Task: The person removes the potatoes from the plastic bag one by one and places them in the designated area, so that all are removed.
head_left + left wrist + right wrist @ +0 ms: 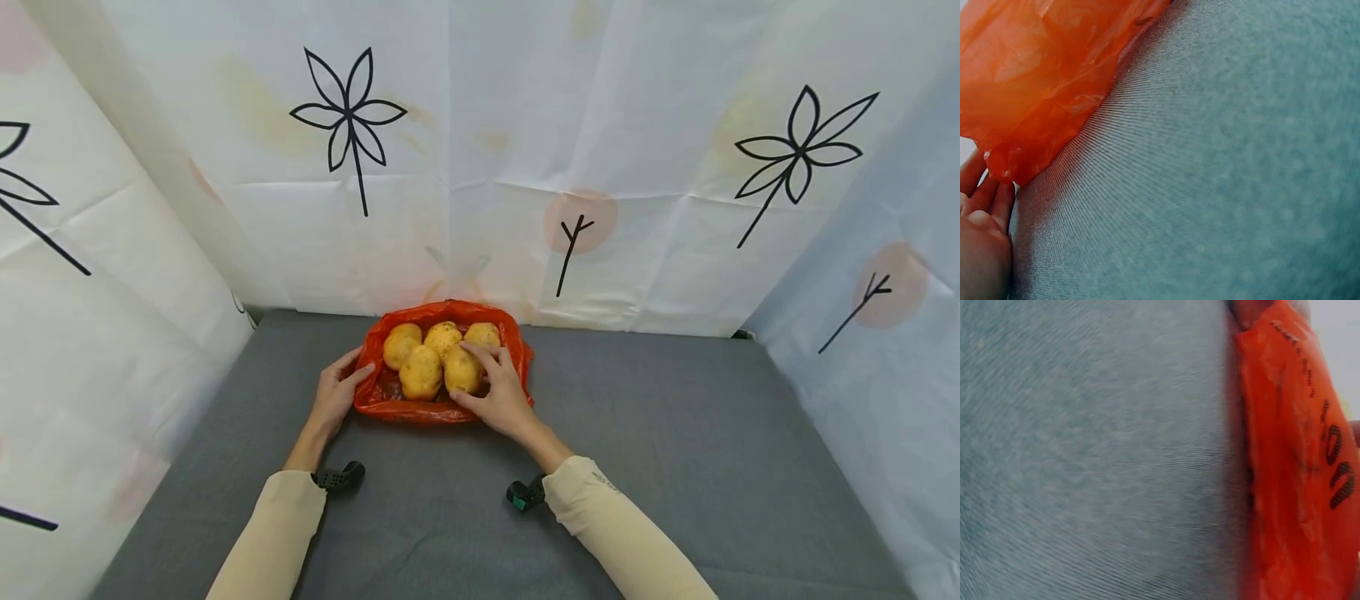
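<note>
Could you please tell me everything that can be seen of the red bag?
The red bag looks like thin, glossy, crinkled plastic, orange where light comes through; dark print shows on its side in the right wrist view. It sits on the grey surface near its far edge, mouth open upward, rim crumpled. Five yellow, potato-like items lie inside. The left hand grips its left side; the right hand reaches over its right side, holding one item.
</note>
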Action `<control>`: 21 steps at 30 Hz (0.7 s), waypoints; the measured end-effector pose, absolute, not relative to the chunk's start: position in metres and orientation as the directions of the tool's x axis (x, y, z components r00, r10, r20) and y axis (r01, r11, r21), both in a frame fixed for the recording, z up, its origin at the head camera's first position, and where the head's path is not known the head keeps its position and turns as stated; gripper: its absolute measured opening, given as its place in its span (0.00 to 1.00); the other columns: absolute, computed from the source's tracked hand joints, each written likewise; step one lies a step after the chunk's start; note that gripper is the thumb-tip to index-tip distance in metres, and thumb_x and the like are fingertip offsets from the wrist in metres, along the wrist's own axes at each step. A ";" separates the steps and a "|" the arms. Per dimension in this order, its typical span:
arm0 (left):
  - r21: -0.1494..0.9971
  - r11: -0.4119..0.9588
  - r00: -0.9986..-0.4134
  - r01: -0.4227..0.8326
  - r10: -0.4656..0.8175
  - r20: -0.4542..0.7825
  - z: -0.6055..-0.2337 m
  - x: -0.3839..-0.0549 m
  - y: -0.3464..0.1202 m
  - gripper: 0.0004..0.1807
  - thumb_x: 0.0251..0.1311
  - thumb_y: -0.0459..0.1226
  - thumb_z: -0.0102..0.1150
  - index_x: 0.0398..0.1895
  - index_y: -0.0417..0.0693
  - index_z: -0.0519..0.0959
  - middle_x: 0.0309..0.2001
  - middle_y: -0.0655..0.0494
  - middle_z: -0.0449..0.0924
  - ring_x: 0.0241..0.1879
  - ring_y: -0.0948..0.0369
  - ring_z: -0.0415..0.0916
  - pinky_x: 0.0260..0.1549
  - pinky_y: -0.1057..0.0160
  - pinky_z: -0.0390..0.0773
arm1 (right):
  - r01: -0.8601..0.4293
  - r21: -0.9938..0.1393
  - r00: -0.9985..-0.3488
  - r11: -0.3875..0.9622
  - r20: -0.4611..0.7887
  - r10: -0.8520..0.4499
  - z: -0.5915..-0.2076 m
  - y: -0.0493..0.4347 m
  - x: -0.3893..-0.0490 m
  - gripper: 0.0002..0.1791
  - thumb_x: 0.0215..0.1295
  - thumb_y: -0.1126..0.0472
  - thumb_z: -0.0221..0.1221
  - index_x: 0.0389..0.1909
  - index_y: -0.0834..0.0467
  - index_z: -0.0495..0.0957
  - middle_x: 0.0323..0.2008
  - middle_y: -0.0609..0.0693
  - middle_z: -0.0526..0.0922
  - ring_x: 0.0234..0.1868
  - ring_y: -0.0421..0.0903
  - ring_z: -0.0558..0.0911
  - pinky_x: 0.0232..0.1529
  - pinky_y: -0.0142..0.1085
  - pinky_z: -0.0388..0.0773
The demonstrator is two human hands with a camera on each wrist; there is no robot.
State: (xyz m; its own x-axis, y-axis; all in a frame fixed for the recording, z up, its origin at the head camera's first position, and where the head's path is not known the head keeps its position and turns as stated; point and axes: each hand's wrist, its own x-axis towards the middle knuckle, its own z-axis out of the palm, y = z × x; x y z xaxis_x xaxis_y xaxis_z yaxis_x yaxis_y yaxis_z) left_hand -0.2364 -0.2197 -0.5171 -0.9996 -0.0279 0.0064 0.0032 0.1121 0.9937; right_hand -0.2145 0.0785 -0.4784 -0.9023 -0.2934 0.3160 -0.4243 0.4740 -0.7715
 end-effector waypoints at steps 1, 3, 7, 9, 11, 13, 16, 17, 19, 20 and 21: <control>0.994 0.111 -1.000 -0.001 -0.027 0.002 -0.517 -0.237 -0.220 0.30 0.74 0.40 0.57 0.75 0.42 0.66 0.72 0.45 0.66 0.64 0.59 0.66 0.52 0.76 0.71 | -0.416 -0.784 -0.906 0.460 0.312 -0.287 -0.475 0.079 -0.214 0.41 0.58 0.58 0.74 0.72 0.50 0.69 0.56 0.59 0.66 0.55 0.54 0.74 0.55 0.47 0.79; 0.995 0.104 -1.000 -0.011 -0.024 -0.009 -0.517 -0.237 -0.220 0.30 0.74 0.39 0.57 0.76 0.43 0.66 0.72 0.45 0.65 0.65 0.58 0.65 0.52 0.76 0.71 | -0.405 -0.810 -0.909 0.424 0.309 -0.278 -0.469 0.082 -0.214 0.41 0.58 0.59 0.74 0.72 0.50 0.69 0.55 0.59 0.66 0.56 0.55 0.74 0.55 0.49 0.79; 0.995 0.088 -0.999 -0.038 -0.017 -0.037 -0.511 -0.235 -0.219 0.30 0.75 0.37 0.56 0.76 0.43 0.64 0.74 0.44 0.63 0.68 0.55 0.62 0.51 0.78 0.71 | -0.369 -0.855 -0.921 0.365 0.283 -0.267 -0.454 0.091 -0.213 0.42 0.58 0.61 0.74 0.73 0.50 0.68 0.56 0.59 0.65 0.54 0.57 0.74 0.55 0.52 0.78; 0.995 0.093 -0.999 -0.047 -0.010 -0.046 -0.501 -0.231 -0.217 0.30 0.75 0.36 0.55 0.76 0.40 0.63 0.74 0.42 0.62 0.69 0.53 0.62 0.50 0.78 0.71 | -0.357 -0.870 -0.924 0.340 0.274 -0.267 -0.447 0.096 -0.213 0.42 0.58 0.61 0.74 0.74 0.51 0.67 0.57 0.60 0.65 0.55 0.58 0.75 0.55 0.52 0.78; 0.994 0.098 -0.999 -0.049 -0.003 -0.049 -0.489 -0.225 -0.214 0.30 0.75 0.35 0.54 0.76 0.39 0.63 0.74 0.41 0.62 0.69 0.51 0.61 0.50 0.77 0.71 | -0.338 -0.890 -0.928 0.306 0.260 -0.269 -0.438 0.103 -0.211 0.42 0.59 0.63 0.73 0.74 0.53 0.66 0.59 0.61 0.64 0.56 0.61 0.75 0.55 0.53 0.78; 0.993 0.105 -0.999 -0.046 0.001 -0.046 -0.482 -0.221 -0.211 0.29 0.75 0.34 0.54 0.76 0.37 0.63 0.74 0.40 0.62 0.69 0.50 0.61 0.51 0.77 0.71 | -0.329 -0.898 -0.929 0.291 0.252 -0.272 -0.435 0.112 -0.212 0.42 0.60 0.64 0.72 0.75 0.53 0.65 0.60 0.62 0.63 0.57 0.62 0.75 0.55 0.53 0.78; 0.995 0.087 -0.999 -0.039 0.003 -0.040 -0.482 -0.220 -0.211 0.29 0.74 0.33 0.54 0.76 0.37 0.63 0.74 0.41 0.63 0.69 0.51 0.62 0.51 0.77 0.71 | -0.317 -0.909 -0.932 0.271 0.245 -0.268 -0.434 0.128 -0.215 0.43 0.61 0.65 0.71 0.76 0.54 0.64 0.61 0.63 0.63 0.57 0.62 0.75 0.55 0.55 0.77; 0.996 0.083 -0.999 -0.036 0.003 -0.037 -0.483 -0.220 -0.211 0.29 0.74 0.33 0.55 0.76 0.38 0.64 0.73 0.41 0.63 0.68 0.52 0.62 0.50 0.77 0.71 | -0.310 -0.913 -0.934 0.266 0.240 -0.265 -0.434 0.134 -0.216 0.43 0.61 0.65 0.71 0.76 0.55 0.64 0.61 0.63 0.63 0.57 0.62 0.76 0.56 0.56 0.77; 0.996 0.083 -0.999 -0.036 0.003 -0.036 -0.482 -0.220 -0.211 0.29 0.74 0.33 0.54 0.76 0.37 0.64 0.73 0.41 0.63 0.68 0.52 0.62 0.51 0.77 0.71 | -0.295 -0.918 -0.939 0.266 0.227 -0.257 -0.438 0.146 -0.220 0.43 0.61 0.65 0.71 0.76 0.54 0.64 0.61 0.63 0.62 0.57 0.61 0.76 0.56 0.56 0.77; 0.996 0.083 -0.999 -0.035 0.001 -0.035 -0.482 -0.220 -0.211 0.29 0.74 0.33 0.54 0.75 0.37 0.64 0.73 0.41 0.63 0.68 0.53 0.62 0.51 0.77 0.71 | -0.281 -0.922 -0.944 0.268 0.215 -0.251 -0.439 0.152 -0.222 0.42 0.62 0.65 0.71 0.76 0.54 0.63 0.61 0.63 0.62 0.57 0.62 0.77 0.57 0.55 0.76; 0.996 0.087 -0.999 -0.033 0.001 -0.034 -0.482 -0.220 -0.210 0.29 0.74 0.33 0.54 0.75 0.37 0.64 0.73 0.40 0.63 0.67 0.53 0.63 0.51 0.77 0.71 | -0.262 -0.926 -0.949 0.273 0.196 -0.246 -0.439 0.159 -0.223 0.42 0.62 0.65 0.70 0.76 0.54 0.63 0.61 0.63 0.62 0.57 0.62 0.77 0.57 0.55 0.76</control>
